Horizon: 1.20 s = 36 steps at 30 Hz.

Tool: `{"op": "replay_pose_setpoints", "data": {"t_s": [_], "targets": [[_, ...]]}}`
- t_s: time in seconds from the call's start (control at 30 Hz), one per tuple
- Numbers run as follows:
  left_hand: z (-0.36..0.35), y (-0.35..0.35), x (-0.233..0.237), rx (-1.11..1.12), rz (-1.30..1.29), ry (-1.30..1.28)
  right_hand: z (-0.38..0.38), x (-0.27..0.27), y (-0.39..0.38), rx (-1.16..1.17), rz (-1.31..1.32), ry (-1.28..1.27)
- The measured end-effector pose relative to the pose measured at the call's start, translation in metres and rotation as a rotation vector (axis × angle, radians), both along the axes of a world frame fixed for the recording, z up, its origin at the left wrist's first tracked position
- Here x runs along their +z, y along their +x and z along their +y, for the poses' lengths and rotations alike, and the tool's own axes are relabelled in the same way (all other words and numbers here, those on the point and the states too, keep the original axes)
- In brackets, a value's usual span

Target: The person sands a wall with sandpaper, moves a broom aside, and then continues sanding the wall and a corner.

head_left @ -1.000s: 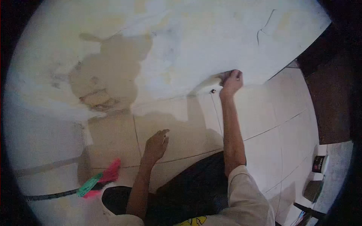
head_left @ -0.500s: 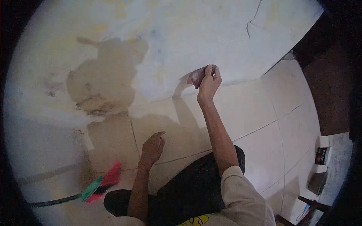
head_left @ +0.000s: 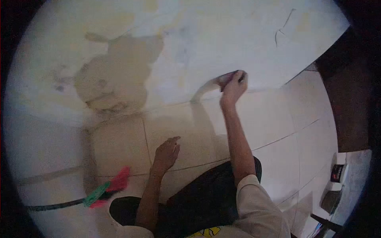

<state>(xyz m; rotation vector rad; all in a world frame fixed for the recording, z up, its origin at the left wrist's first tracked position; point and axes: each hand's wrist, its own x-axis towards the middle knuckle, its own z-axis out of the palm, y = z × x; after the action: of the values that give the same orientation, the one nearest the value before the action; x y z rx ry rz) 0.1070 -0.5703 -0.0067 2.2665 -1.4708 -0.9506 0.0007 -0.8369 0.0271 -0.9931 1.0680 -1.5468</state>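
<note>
My right hand point(head_left: 235, 90) is closed around a thin, dark reddish-brown sheet that looks like sandpaper point(head_left: 224, 81). It holds the sheet by the lower part of the white wall point(head_left: 222, 43), just above the floor line. Whether the sheet presses on the wall cannot be made out. Lower and to the left, my left hand point(head_left: 166, 154) hovers over the tiled floor point(head_left: 274, 119), fingers loosely stretched with nothing in them. The wall carries yellowish patches, dark smudges and a thin crack point(head_left: 282, 29) at upper right.
Red-and-green objects point(head_left: 113, 184), blurred, lie on the floor at lower left by a dark strip. A tub with a black label point(head_left: 338, 173) stands at the right, near dark legs of furniture point(head_left: 327, 224). A dark brown panel point(head_left: 347, 99) borders the right side.
My right hand has shifted a little to the right along the wall with the sandpaper, which is now seen more edge-on. The view has turned slightly; my left hand stays low with fingers straighter.
</note>
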Motion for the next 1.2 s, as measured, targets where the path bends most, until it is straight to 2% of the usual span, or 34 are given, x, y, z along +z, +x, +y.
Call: {"op": "replay_pose_setpoints", "data": {"t_s": [0.03,0.17,0.23,0.27,0.4,0.47,0.5,0.57,0.6,0.7,0.73,0.83,0.9,0.97,1.03,1.1,1.13,1.2], "targets": [[-0.001,0.001,-0.002,0.012,-0.001,-0.001,-0.008,0.004,-0.007,-0.064,-0.007,0.038],[-0.003,-0.007,-0.001,-0.009,-0.032,-0.026,0.004,0.010,-0.016,0.003,0.053,-0.017],[-0.002,-0.007,-0.009,-0.007,-0.011,-0.046,0.016,0.015,-0.004,0.010,0.272,-0.120],[-0.001,-0.008,-0.015,-0.023,-0.022,-0.078,0.020,-0.001,0.005,-0.009,0.384,-0.257],[0.000,-0.003,-0.004,0.001,0.006,-0.048,0.019,-0.020,0.018,-0.018,0.322,-0.158],[-0.003,0.002,-0.008,0.020,0.021,-0.022,0.002,0.003,0.001,-0.102,0.111,-0.054],[-0.003,0.002,-0.012,0.031,0.040,0.001,-0.002,0.019,-0.009,-0.061,-0.030,-0.049],[0.007,0.002,-0.020,0.032,-0.028,-0.039,-0.011,0.008,-0.019,-0.056,0.150,-0.065],[0.007,-0.001,-0.022,0.014,-0.102,-0.072,-0.008,0.000,-0.016,-0.061,0.155,-0.066],[0.002,-0.002,-0.009,-0.023,0.031,-0.037,0.025,-0.008,0.009,0.054,0.482,-0.192],[0.000,-0.003,-0.003,-0.040,0.036,-0.039,0.036,-0.016,0.026,0.022,0.508,-0.230],[0.001,0.000,-0.001,-0.028,0.011,0.073,0.038,-0.003,0.022,0.145,0.434,-0.188],[0.009,0.003,-0.018,-0.014,-0.035,-0.075,0.027,-0.011,0.019,-0.051,0.353,-0.186],[0.009,0.004,-0.018,-0.012,-0.034,-0.116,0.005,0.001,-0.007,-0.090,0.327,-0.154],[0.007,0.003,-0.012,-0.028,-0.030,-0.153,-0.026,-0.003,-0.030,-0.160,0.119,-0.071],[-0.001,-0.001,0.000,0.017,0.016,0.030,-0.020,0.011,-0.032,-0.169,0.181,-0.108],[-0.002,-0.002,-0.004,0.010,0.014,0.031,-0.016,0.016,-0.031,-0.178,0.241,-0.144],[0.004,-0.005,-0.015,0.002,-0.046,-0.026,-0.005,-0.010,-0.014,-0.137,0.384,-0.257]]}}
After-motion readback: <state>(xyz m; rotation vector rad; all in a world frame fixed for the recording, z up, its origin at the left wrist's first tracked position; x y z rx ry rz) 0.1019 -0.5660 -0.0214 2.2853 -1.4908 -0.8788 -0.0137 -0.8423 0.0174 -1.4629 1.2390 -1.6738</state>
